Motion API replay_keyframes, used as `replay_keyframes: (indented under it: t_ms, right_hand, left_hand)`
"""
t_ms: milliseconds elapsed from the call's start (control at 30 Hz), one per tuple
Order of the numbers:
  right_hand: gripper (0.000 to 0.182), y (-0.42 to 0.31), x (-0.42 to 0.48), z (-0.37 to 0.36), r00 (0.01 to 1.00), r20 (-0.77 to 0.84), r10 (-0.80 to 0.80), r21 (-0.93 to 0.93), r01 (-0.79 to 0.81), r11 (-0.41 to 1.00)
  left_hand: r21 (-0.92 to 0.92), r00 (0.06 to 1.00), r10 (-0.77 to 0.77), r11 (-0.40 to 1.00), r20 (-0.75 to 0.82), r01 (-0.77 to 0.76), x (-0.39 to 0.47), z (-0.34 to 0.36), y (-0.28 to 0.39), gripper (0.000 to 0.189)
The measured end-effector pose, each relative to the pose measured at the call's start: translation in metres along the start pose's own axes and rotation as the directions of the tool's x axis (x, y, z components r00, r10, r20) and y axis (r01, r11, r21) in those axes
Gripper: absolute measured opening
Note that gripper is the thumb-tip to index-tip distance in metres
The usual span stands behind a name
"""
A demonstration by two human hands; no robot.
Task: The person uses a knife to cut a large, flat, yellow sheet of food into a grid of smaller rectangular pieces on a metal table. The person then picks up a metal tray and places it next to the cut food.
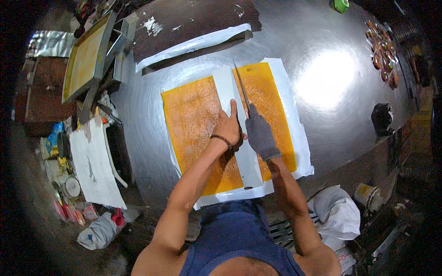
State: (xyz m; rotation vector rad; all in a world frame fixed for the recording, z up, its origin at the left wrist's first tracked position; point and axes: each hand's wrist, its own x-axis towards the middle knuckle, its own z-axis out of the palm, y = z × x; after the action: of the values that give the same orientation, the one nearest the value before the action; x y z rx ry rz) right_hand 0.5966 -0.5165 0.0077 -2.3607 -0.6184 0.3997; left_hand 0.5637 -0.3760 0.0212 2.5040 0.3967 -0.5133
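A flat, orange-yellow sheet of what looks like sponge cake (193,103) lies on white paper (290,93) before me. A long pale metal strip or ruler (250,165) lies lengthwise across it. My left hand (228,127), bare with a beaded bracelet, presses on the strip's left edge, index finger pointing forward. My right hand (260,132), in a grey knit glove, grips a long thin-bladed knife (241,84). Its blade runs along the strip's right edge, over the right part of the sheet (276,120).
Beyond the sheet lies a dark board with a white-edged strip (193,45). Metal trays (84,58) stand at the left, above a white board (93,165). Wrapped brown items (381,51) and a black object (382,119) sit on the metal table's right side.
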Motion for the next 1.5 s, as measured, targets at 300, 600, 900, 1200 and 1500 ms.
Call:
replay_keyframes:
  t_ms: [300,600,900,1200,1500]
  right_hand:
    - [0.052,-0.012,0.036,-0.004,1.000,-0.015,-0.009,0.094,0.011,0.995]
    - [0.053,-0.035,0.067,-0.030,0.962,0.223,0.161,0.119,-0.190,0.975]
    - [0.046,-0.029,0.057,-0.027,0.989,0.136,0.062,0.097,-0.076,0.992]
    - [0.041,-0.017,0.028,-0.011,0.994,0.067,0.089,0.143,-0.098,0.985]
    - [0.041,-0.012,-0.012,-0.010,0.996,0.030,0.081,0.148,-0.085,0.985]
  left_hand:
    - [0.035,0.999,-0.030,0.999,0.021,0.029,0.003,0.000,0.001,0.124]
    - [-0.049,0.999,-0.010,0.999,0.040,0.012,-0.001,-0.011,0.010,0.118]
    - [-0.030,0.998,-0.022,0.999,0.059,0.024,0.001,-0.008,0.009,0.121]
    - [0.037,1.000,0.029,0.999,0.010,-0.030,0.005,0.007,-0.004,0.103]
    - [0.080,0.989,0.115,0.991,-0.095,-0.108,0.009,0.021,-0.017,0.095]
